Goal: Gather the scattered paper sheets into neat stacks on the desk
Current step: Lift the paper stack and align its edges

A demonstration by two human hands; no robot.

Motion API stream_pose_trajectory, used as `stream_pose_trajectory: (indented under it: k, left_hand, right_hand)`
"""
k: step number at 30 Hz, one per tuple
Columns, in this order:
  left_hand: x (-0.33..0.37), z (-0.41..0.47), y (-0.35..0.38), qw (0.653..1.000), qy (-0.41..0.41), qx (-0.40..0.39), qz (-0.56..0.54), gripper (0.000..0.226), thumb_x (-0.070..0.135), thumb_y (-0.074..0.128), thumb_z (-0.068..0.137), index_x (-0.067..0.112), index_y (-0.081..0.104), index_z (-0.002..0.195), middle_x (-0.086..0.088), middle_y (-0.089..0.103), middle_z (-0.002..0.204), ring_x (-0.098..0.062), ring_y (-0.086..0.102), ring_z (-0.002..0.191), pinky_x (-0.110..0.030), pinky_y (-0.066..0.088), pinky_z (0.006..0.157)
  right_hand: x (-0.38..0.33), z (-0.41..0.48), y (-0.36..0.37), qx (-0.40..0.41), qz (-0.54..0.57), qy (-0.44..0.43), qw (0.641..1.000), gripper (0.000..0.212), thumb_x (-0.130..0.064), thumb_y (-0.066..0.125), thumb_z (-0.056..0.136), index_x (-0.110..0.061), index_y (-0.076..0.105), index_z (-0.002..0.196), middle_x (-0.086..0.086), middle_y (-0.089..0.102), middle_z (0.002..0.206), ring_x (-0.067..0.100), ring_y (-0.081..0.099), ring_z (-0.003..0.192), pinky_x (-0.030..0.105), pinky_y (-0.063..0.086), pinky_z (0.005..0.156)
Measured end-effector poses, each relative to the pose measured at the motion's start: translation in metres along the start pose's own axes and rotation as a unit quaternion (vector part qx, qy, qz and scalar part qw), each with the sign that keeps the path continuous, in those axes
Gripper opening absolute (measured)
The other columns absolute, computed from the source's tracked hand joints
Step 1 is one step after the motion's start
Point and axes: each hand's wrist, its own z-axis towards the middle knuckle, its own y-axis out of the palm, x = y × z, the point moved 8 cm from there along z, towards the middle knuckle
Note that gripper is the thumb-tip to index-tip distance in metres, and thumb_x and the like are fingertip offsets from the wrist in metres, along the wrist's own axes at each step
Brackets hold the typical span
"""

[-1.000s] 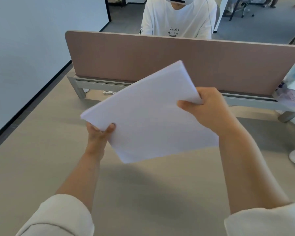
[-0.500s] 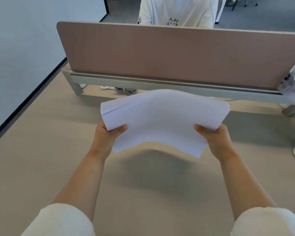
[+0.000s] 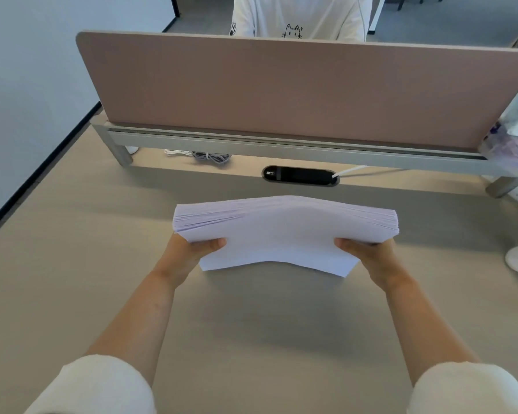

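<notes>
Left hand (image 3: 192,255) and right hand (image 3: 368,255) each clamp a near corner of the paper stack (image 3: 281,231), thumbs pressed on top and the fingers hidden beneath. The stack hangs just above the desk (image 3: 251,339), apparently not touching it, and a shadow lies below. The matched two-corner hold keeps the long edge level, and inward pressure probably causes the upward bow in the middle. The far edges remain fanned, so squaring is judged unfinished. Beyond the stack lie the cable port (image 3: 300,175) and the divider panel (image 3: 281,91). A second earlier the sheets stood steeply tilted with the right hand raised high — they now lie lower and nearly flat, their edges visible.
</notes>
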Motion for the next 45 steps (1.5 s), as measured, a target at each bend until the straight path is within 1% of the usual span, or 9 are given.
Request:
stream_pose_trajectory:
  k: [7, 15, 27, 33, 35, 38, 40, 42, 45]
  left_hand:
    - [0.005, 0.004, -0.002, 1.0, -0.012, -0.005, 0.001, 0.043, 0.026, 0.081, 0.048, 0.031, 0.073, 0.091, 0.009, 0.074, 0.095, -0.006, 0.068, 0.093, -0.015, 0.053, 0.074]
    - [0.013, 0.003, 0.003, 1.0, 0.014, 0.003, 0.005, 0.039, 0.006, 0.075, 0.063, 0.018, 0.067, 0.1, 0.005, 0.073, 0.094, -0.01, 0.068, 0.092, -0.02, 0.054, 0.074]
    - [0.003, -0.003, 0.003, 0.998, -0.021, -0.039, 0.04, 0.05, 0.029, 0.08, 0.054, 0.017, 0.067, 0.102, 0.007, 0.072, 0.097, -0.007, 0.067, 0.094, -0.015, 0.052, 0.077]
    - [0.002, -0.001, 0.009, 0.996, -0.041, -0.058, 0.045, 0.042, 0.034, 0.078, 0.052, 0.029, 0.071, 0.093, 0.012, 0.073, 0.094, -0.001, 0.066, 0.092, -0.01, 0.05, 0.073]
    - [0.002, 0.0, 0.008, 0.996, -0.047, -0.054, 0.051, 0.046, 0.035, 0.077, 0.052, 0.028, 0.068, 0.097, 0.013, 0.072, 0.096, -0.001, 0.066, 0.094, -0.011, 0.05, 0.074]
    - [0.001, 0.001, 0.007, 0.995, -0.049, -0.06, 0.061, 0.042, 0.029, 0.078, 0.058, 0.028, 0.067, 0.098, 0.013, 0.072, 0.096, -0.001, 0.065, 0.095, -0.012, 0.051, 0.076]
    - [0.001, 0.002, 0.007, 0.995, -0.044, -0.057, 0.068, 0.035, 0.019, 0.075, 0.065, 0.027, 0.066, 0.098, 0.015, 0.072, 0.092, 0.002, 0.065, 0.091, -0.009, 0.05, 0.073]
    - [0.002, 0.002, 0.007, 0.995, -0.042, -0.052, 0.07, 0.033, 0.014, 0.073, 0.068, 0.025, 0.065, 0.099, 0.017, 0.072, 0.09, 0.004, 0.065, 0.087, -0.008, 0.05, 0.07]
    - [0.002, 0.001, 0.007, 0.994, -0.048, -0.053, 0.077, 0.039, 0.018, 0.073, 0.064, 0.022, 0.066, 0.103, 0.011, 0.071, 0.096, -0.001, 0.065, 0.093, -0.016, 0.049, 0.078]
  right_hand:
    - [0.01, 0.002, -0.007, 0.013, 0.012, 0.01, 1.0, 0.04, 0.006, 0.076, 0.07, -0.026, 0.066, 0.092, -0.016, 0.074, 0.086, 0.002, 0.069, 0.082, 0.028, 0.049, 0.08]
    - [0.006, -0.001, -0.005, 0.057, 0.035, -0.011, 0.998, 0.037, 0.001, 0.076, 0.072, -0.031, 0.068, 0.087, -0.016, 0.074, 0.086, 0.003, 0.068, 0.084, 0.037, 0.051, 0.087]
    - [0.004, -0.013, -0.016, 0.042, -0.013, -0.009, 0.999, 0.035, -0.007, 0.082, 0.065, -0.032, 0.071, 0.087, -0.009, 0.074, 0.093, 0.014, 0.069, 0.094, 0.039, 0.052, 0.09]
    - [0.0, -0.01, -0.009, 0.019, -0.023, -0.014, 0.999, 0.04, -0.019, 0.079, 0.061, -0.025, 0.067, 0.099, -0.002, 0.072, 0.102, 0.017, 0.066, 0.102, 0.041, 0.051, 0.093]
    - [-0.001, -0.01, -0.011, 0.024, -0.008, -0.017, 1.0, 0.052, -0.023, 0.084, 0.057, -0.028, 0.063, 0.103, -0.004, 0.07, 0.105, 0.018, 0.064, 0.106, 0.043, 0.049, 0.098]
    - [0.0, -0.018, -0.017, 0.106, -0.008, -0.027, 0.994, 0.098, -0.03, 0.087, 0.053, -0.034, 0.035, 0.136, -0.004, 0.051, 0.134, 0.014, 0.047, 0.128, 0.036, 0.039, 0.107]
    - [-0.014, -0.038, -0.021, 0.233, -0.092, -0.081, 0.965, 0.108, -0.025, 0.083, 0.062, -0.025, 0.017, 0.147, -0.001, 0.035, 0.148, 0.014, 0.034, 0.137, 0.033, 0.029, 0.113]
    - [-0.046, -0.069, -0.01, 0.348, -0.227, -0.187, 0.89, 0.099, -0.025, 0.076, 0.068, -0.011, 0.017, 0.146, 0.013, 0.029, 0.15, 0.023, 0.027, 0.14, 0.038, 0.021, 0.117]
    - [-0.096, -0.097, 0.052, 0.337, -0.363, -0.36, 0.791, 0.078, -0.025, 0.064, 0.077, -0.014, 0.021, 0.14, 0.016, 0.029, 0.145, 0.028, 0.021, 0.141, 0.041, 0.007, 0.118]
